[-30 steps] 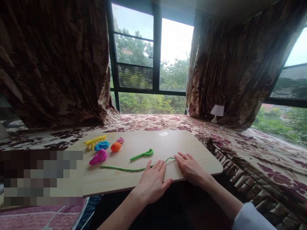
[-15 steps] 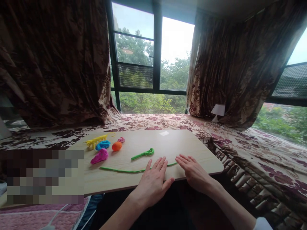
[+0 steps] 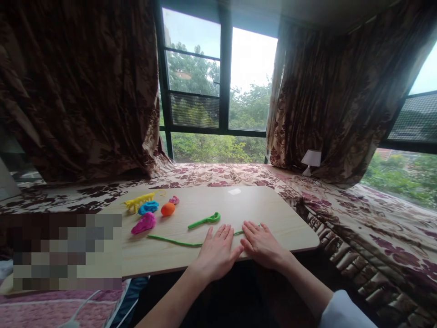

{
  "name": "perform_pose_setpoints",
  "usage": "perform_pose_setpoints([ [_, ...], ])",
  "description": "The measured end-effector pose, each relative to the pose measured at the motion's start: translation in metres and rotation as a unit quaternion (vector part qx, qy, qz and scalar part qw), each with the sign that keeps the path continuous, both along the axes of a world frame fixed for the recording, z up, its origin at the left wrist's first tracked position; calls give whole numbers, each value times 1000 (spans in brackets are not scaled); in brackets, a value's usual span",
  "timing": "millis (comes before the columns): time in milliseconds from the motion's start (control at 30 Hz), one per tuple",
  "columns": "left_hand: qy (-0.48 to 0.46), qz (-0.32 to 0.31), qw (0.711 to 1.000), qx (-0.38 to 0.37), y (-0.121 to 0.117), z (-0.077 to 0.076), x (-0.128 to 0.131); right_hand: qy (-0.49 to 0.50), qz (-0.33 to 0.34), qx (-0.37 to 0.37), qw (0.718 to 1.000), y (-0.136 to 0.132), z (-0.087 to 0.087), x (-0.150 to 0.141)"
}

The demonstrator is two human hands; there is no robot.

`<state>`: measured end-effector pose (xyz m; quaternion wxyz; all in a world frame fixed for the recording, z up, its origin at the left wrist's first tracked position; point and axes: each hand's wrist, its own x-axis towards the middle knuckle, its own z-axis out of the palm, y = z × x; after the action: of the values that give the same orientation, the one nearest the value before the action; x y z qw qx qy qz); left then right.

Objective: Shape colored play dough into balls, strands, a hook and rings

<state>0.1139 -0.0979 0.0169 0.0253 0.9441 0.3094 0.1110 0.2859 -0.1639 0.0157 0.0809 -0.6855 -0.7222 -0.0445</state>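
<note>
A long thin green clay strand (image 3: pixel 174 241) runs left to right along the near side of the table (image 3: pixel 252 205). My left hand (image 3: pixel 218 249) lies flat over its middle, fingers stretched forward. Beside it my right hand (image 3: pixel 259 241) rests flat on the right part, with a short green end showing past its fingers. The two thumbs are close together. Just beyond my left hand lies a thicker green clay piece (image 3: pixel 205 220) with a looped end. Parts of the strand under both palms are hidden.
At the table's left are a magenta clay lump (image 3: pixel 144 223), a blue clay lump (image 3: pixel 148 208), a yellow clay figure (image 3: pixel 139 201), an orange clay ball (image 3: pixel 168 209) and a small pink clay piece (image 3: pixel 174 200). A white lamp (image 3: pixel 311 159) stands behind, on the right.
My right hand has slid left along the strand, closer to my left hand, uncovering the strand's right end. My left hand has shifted slightly left.
</note>
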Motion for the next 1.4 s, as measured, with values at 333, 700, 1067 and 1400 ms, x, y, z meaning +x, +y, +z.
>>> perform_pose_setpoints([
  [333,5,-8,1000,-21,-6,6,-12,11,12,11,1000,-28,-3,2],
  [700,-32,78,993,86,44,21,-118,55,16,70,996,-4,15,28],
  [1067,-49,85,990,96,48,30,-113,-4,8,78,997,-1,21,34],
  [1400,-31,83,993,73,34,26,-109,66,32,129,989,-7,24,6],
])
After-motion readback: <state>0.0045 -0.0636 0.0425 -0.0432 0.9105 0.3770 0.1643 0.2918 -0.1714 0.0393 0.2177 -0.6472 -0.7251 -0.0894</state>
